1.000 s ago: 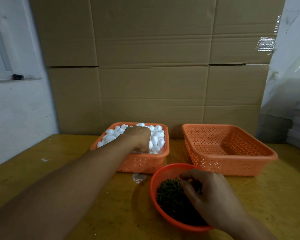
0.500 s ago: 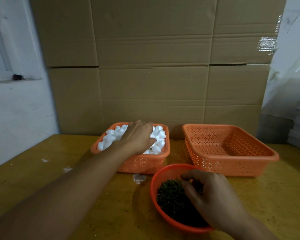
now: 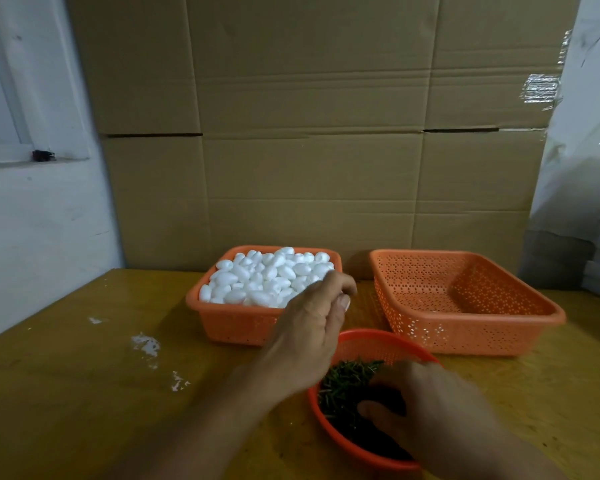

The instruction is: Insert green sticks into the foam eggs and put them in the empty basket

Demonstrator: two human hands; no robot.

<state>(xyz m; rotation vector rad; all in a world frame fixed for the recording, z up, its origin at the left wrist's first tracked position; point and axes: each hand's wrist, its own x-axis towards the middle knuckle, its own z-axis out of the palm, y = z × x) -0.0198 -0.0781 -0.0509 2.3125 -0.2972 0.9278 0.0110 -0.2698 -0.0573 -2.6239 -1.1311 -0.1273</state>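
Note:
An orange basket at centre left is heaped with white foam eggs. My left hand hovers over its right front corner with curled fingers, and a bit of white foam egg shows at my fingertips. The empty orange basket stands to the right. In front, a round orange bowl holds green sticks. My right hand is inside the bowl, thumb and fingers curled down into the sticks and pinching them; the fingertips are partly hidden.
Both baskets and the bowl sit on a yellow wooden table. White foam crumbs lie on its left part. A cardboard wall stands right behind the baskets, and a white wall is at the left.
My left hand has lifted out of the egg basket and pulled back toward the bowl. My right hand stays in the green sticks, slightly nearer to me.

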